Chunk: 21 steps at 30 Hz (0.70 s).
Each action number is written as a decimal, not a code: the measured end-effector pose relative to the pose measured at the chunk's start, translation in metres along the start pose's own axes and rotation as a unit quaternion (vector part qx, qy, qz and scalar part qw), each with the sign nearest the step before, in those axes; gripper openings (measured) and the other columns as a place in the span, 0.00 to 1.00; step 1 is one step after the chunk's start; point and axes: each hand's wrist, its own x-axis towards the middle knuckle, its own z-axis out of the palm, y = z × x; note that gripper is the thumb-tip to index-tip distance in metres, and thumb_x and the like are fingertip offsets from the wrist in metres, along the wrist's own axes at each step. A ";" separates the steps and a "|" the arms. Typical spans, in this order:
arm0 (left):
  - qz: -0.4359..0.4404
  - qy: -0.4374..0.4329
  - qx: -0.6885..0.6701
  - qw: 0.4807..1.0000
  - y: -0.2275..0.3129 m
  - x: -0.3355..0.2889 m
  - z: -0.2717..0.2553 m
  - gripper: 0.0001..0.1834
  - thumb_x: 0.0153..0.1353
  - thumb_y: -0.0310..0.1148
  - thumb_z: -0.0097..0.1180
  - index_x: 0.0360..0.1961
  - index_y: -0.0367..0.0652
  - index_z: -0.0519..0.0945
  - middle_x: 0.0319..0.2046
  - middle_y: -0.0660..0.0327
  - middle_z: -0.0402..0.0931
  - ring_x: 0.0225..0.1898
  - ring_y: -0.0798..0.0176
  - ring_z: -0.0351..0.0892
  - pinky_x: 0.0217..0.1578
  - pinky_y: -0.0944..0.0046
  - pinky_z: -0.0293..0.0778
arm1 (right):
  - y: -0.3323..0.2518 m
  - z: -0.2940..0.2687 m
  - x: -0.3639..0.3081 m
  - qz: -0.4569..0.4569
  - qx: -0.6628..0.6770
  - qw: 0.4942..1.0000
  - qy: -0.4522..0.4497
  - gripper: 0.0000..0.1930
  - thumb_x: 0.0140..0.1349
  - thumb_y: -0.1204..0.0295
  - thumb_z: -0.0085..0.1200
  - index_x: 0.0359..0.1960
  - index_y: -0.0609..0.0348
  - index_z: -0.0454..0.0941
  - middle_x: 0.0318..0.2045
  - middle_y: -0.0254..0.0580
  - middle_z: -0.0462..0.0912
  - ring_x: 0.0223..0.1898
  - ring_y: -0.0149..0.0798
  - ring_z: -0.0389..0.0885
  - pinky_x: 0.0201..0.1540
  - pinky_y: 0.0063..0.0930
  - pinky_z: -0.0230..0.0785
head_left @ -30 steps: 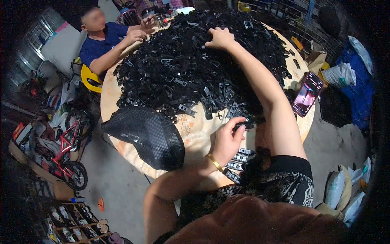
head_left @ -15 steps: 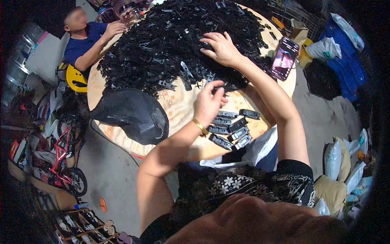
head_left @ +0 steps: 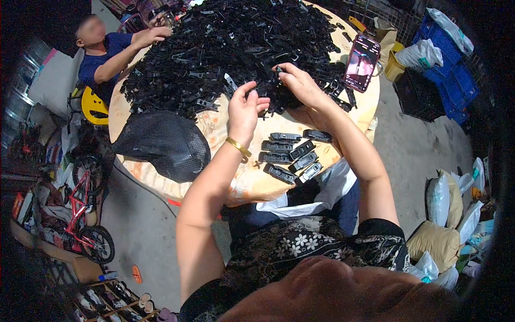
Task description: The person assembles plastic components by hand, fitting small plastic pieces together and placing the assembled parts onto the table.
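Observation:
A big heap of small black plastic parts covers most of the round table. At the heap's near edge, my right hand pinches a small dark plastic part between thumb and fingertips. My left hand, above a gold bracelet, hovers beside the heap with its fingers apart and nothing visible in them. Between my forearms lie several longer black plastic pieces in a loose group on the tabletop. A black mesh bag rests left of my left forearm.
A lit phone lies at the table's right edge on the patterned cloth. Across to the left, another person reaches into the heap. Blue crates and sacks stand right; a red bicycle is left.
My right hand has drawn back toward me from over the heap and now pinches a small part. My left hand has moved left and a little farther away. The view has shifted slightly.

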 end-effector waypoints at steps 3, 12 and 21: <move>0.001 0.007 -0.006 1.000 0.001 0.002 -0.002 0.15 0.62 0.27 0.39 0.49 0.32 0.64 0.33 0.54 0.71 0.31 0.63 0.77 0.31 0.70 0.76 | 0.005 -0.003 -0.002 -0.046 -0.011 0.999 -0.015 0.18 0.54 0.64 0.50 0.44 0.62 0.71 0.39 0.51 0.76 0.41 0.44 0.75 0.45 0.29 0.64; 0.000 0.007 0.006 1.000 0.002 0.003 -0.002 0.16 0.62 0.27 0.39 0.50 0.31 0.63 0.36 0.53 0.70 0.32 0.62 0.77 0.33 0.70 0.76 | -0.002 -0.007 -0.009 -0.156 -0.047 0.984 0.077 0.16 0.49 0.70 0.56 0.42 0.58 0.74 0.25 0.36 0.74 0.23 0.28 0.71 0.26 0.21 0.65; 0.017 -0.018 -0.013 1.000 -0.001 -0.002 0.003 0.17 0.63 0.26 0.36 0.52 0.32 0.63 0.40 0.54 0.70 0.36 0.66 0.74 0.39 0.69 0.74 | -0.014 0.002 -0.018 0.112 0.201 0.972 -0.048 0.07 0.53 0.71 0.56 0.27 0.62 0.75 0.21 0.32 0.77 0.21 0.23 0.73 0.24 0.15 0.65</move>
